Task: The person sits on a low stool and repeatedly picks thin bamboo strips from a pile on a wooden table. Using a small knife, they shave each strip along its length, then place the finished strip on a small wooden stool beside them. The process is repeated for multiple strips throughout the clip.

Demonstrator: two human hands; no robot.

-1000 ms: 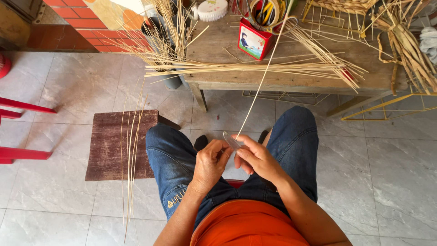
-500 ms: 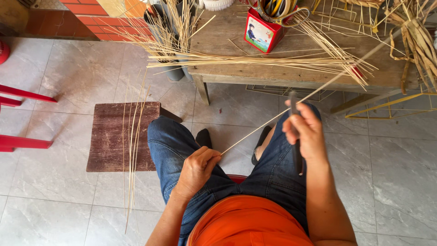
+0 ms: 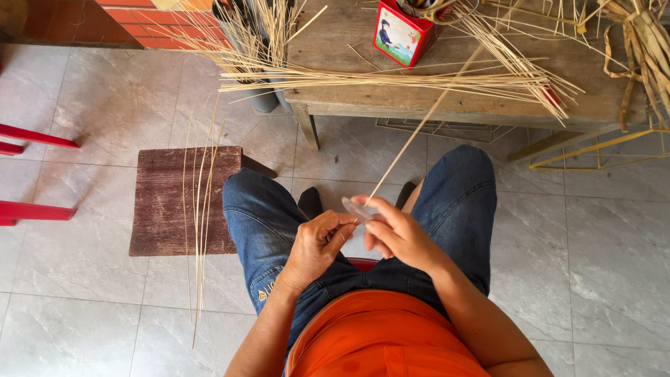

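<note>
Tiled floor below — your left hand and right hand pinch the thin strip near its end — light, springy, likely snappable.

A red square tin stands on the wooden surface, well back from its front edge, left of the middle. Its near face bears a pale blue and white picture label showing a small dark figure.

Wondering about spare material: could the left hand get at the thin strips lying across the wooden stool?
Probably yes: the left hand is beside the wooden stool, nothing lies between it and the strips, though it now pinches another strip.
</note>
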